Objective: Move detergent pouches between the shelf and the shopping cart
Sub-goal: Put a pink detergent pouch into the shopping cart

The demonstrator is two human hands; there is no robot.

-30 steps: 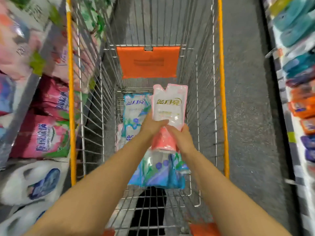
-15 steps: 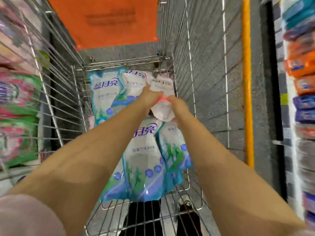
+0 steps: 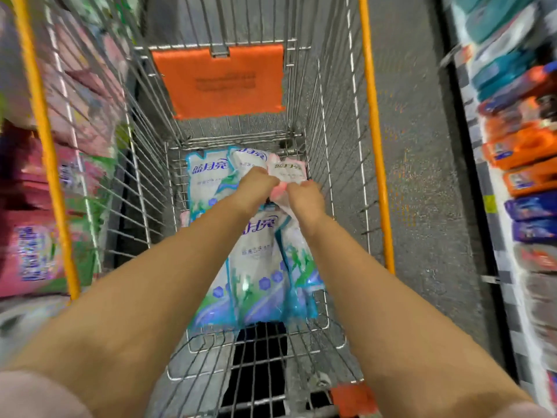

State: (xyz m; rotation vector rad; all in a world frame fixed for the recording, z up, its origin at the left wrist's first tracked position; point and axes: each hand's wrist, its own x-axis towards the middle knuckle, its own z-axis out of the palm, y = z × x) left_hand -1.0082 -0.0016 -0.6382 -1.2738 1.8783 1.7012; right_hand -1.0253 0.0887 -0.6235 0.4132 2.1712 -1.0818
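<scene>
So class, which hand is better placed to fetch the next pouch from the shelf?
Left, probably: the left hand and right hand both grip the pink pouch, but the pouch shelf lies left of the cart.

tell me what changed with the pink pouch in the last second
The pink pouch went down and forward, from held up over the cart to its far right corner. The left hand and right hand keep their grip on its lower end. The blue pouches lie on the cart floor as before.
</scene>
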